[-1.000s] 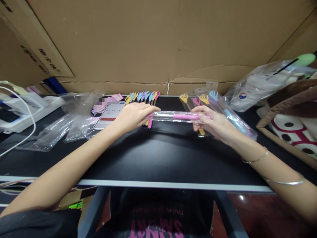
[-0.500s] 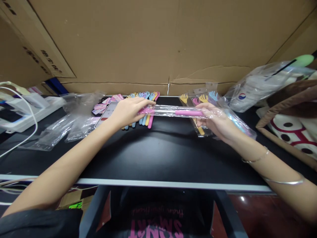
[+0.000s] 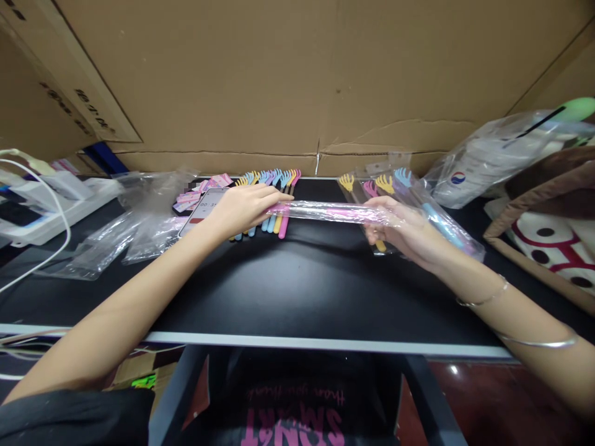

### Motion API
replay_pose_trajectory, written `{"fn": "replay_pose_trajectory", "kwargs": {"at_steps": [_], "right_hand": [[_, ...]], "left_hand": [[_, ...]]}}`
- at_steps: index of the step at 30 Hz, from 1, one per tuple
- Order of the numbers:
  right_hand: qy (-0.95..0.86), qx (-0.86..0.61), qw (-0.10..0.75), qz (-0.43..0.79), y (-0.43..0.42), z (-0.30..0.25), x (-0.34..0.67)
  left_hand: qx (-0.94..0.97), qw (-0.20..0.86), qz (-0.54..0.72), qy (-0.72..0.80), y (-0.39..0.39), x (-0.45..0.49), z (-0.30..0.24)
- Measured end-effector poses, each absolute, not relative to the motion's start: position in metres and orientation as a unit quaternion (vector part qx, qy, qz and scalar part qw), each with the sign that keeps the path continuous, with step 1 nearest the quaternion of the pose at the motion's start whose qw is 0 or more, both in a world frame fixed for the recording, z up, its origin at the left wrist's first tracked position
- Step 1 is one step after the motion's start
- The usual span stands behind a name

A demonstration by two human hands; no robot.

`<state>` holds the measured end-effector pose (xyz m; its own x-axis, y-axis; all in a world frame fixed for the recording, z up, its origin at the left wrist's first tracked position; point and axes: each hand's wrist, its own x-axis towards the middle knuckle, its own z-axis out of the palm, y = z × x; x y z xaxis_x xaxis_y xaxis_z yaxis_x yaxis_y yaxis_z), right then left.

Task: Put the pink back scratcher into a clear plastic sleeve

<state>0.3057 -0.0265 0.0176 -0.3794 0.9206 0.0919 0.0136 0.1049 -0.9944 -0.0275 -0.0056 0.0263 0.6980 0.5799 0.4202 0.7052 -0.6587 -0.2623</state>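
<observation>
Head view — bagged scratcher (image 3: 334, 214) lengthwise left–right

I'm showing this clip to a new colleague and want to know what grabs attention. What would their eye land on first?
Probably the long clear sleeve with a pink scratcher inside, held level above the black table between the left hand and right hand. Next, the row of bright hand-shaped scratchers lying behind the left hand, and the bagged ones behind the right, all against a cardboard wall.
</observation>
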Motion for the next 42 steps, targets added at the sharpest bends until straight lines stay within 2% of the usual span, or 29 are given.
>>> {"fn": "replay_pose_trajectory", "kwargs": {"at_steps": [12,21,28,33,38,42], "right_hand": [[-0.479,-0.413,0.506,0.586,-0.023,0.024,0.301],[-0.457,-0.388,0.469,0.649,-0.022,0.033,0.306],[-0.439,-0.425,0.500,0.614,-0.022,0.035,0.305],[-0.442,-0.404,0.516,0.613,-0.019,0.032,0.305],[-0.398,-0.370,0.523,0.656,-0.019,0.032,0.304],[-0.432,-0.398,0.526,0.615,-0.015,0.024,0.307]], "left_hand": [[-0.874,0.176,-0.204,-0.403,-0.008,-0.028,0.031],[-0.890,0.114,-0.177,-0.403,-0.008,-0.030,0.032],[-0.899,0.011,-0.171,-0.403,-0.017,-0.022,0.038],[-0.901,-0.114,-0.149,-0.391,-0.022,-0.017,0.044],[-0.898,-0.195,-0.126,-0.374,-0.018,-0.021,0.043],[-0.879,-0.287,-0.115,-0.363,-0.021,-0.020,0.046]]}}
